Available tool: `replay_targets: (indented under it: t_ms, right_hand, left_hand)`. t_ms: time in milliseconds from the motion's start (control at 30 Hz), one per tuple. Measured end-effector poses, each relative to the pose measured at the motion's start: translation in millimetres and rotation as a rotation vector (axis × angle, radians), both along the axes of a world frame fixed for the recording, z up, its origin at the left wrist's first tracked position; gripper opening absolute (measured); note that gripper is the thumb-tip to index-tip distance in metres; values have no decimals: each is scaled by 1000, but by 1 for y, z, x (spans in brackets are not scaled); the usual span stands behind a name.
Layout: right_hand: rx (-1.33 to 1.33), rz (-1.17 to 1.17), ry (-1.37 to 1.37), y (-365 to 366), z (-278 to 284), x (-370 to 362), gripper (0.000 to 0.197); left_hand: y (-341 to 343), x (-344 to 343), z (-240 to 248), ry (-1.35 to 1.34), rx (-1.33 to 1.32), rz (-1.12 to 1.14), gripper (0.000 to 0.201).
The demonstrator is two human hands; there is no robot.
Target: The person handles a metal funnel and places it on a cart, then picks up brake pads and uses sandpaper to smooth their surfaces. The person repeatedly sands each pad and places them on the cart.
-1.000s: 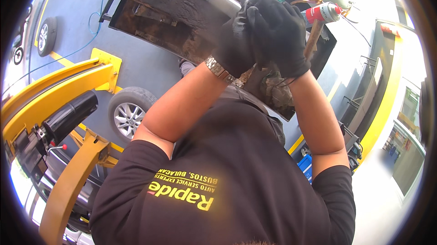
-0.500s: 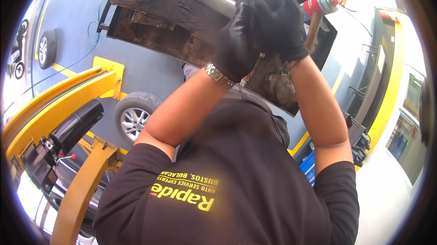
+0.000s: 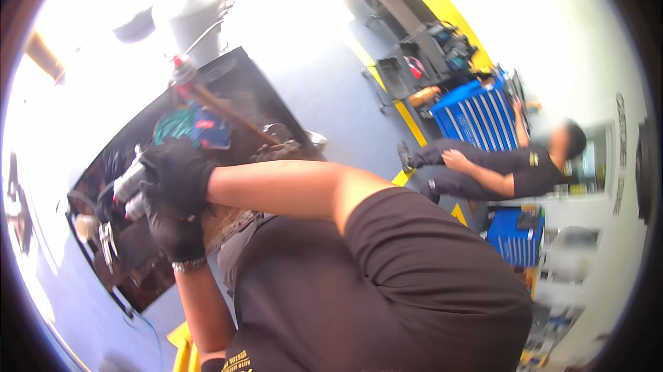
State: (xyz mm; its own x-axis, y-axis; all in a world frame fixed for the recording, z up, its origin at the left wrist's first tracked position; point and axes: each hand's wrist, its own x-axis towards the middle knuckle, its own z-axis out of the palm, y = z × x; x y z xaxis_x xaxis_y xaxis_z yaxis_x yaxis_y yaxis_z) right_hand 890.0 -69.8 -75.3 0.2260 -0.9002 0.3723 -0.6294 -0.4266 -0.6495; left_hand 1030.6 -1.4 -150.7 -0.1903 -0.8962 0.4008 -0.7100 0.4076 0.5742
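My right hand (image 3: 178, 177), in a black glove, is closed and pressed against my left hand (image 3: 175, 232), also black-gloved and closed below it, with a metal-band watch at its wrist. Whatever lies between them is hidden and blurred. Both hands are over a dark, worn work cart (image 3: 266, 99). Two silver spray cans (image 3: 130, 184) lie just left of my hands; I cannot tell whether they touch. A silver trigger gun (image 3: 108, 245) rests nearer the cart's left edge. Beyond the right hand are a green crumpled material (image 3: 177, 123), a dark blue box (image 3: 213, 131) and a long wooden handle (image 3: 235, 116).
A red-and-white spray can (image 3: 183, 71) stands at the cart's far side. Blue tool cabinets (image 3: 476, 115) stand to the right, where another person (image 3: 497, 168) reaches toward one. A yellow lift part (image 3: 183, 344) is at the lower left, near a blue hose (image 3: 153, 334).
The view has swung to the right, bringing the other person and blue cabinets into sight. My hands stay together over the cart and now appear at the left.
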Motion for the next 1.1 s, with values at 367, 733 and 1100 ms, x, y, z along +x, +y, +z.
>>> replay_targets:
  t_ms: [367, 733, 1100]
  right_hand:
    - [-52, -232, 347, 8, -5, 19, 26]
    - [73, -105, 261, 16, 21, 99, 40]
    - [362, -287, 13, -24, 29, 89, 40]
  left_hand:
    - [1, -9, 92, 120, -284, -191, 49]
    - [-53, 84, 19, 1690, 681, -493, 44]
    - [-25, 85, 83, 597, 149, -263, 58]
